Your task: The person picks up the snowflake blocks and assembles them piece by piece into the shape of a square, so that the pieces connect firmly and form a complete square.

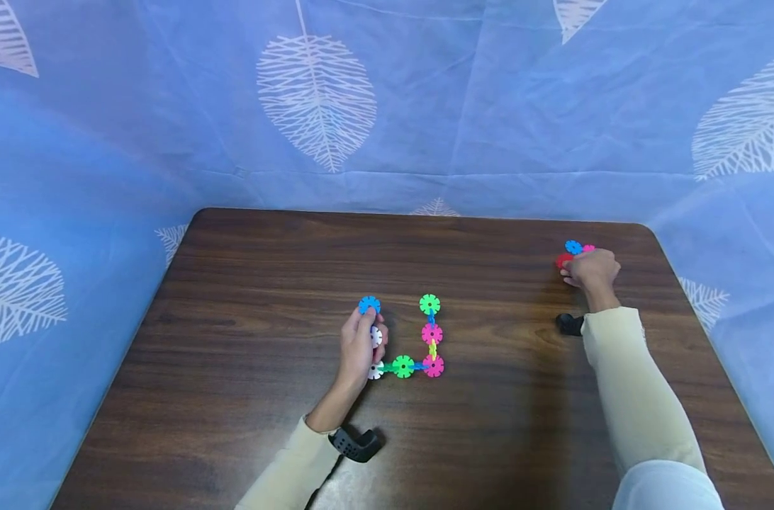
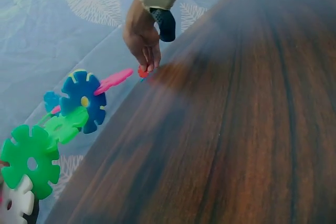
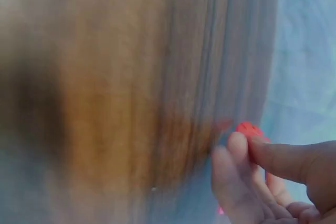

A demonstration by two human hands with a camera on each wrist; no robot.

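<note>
My left hand [image 1: 356,346] grips the left side of a U-shaped chain of notched plastic flower discs in the head view. A blue disc [image 1: 369,304] tops that side, and a white disc [image 1: 377,336] shows between the fingers. Along the bottom runs a green disc [image 1: 402,366]; the right side has a pink disc [image 1: 432,333] under another green disc [image 1: 429,304]. At the table's far right, my right hand [image 1: 592,270] pinches a red disc [image 3: 249,128] between thumb and fingers. Beside it are a loose blue disc [image 1: 573,246] and a pink disc [image 1: 588,248], partly covered.
The dark wooden table [image 1: 266,255] has rounded far corners. Blue cloth [image 1: 425,106] with white leaf prints hangs behind it and at both sides. A black band [image 1: 356,445] sits on the left wrist, and a black device [image 1: 569,324] at the right wrist.
</note>
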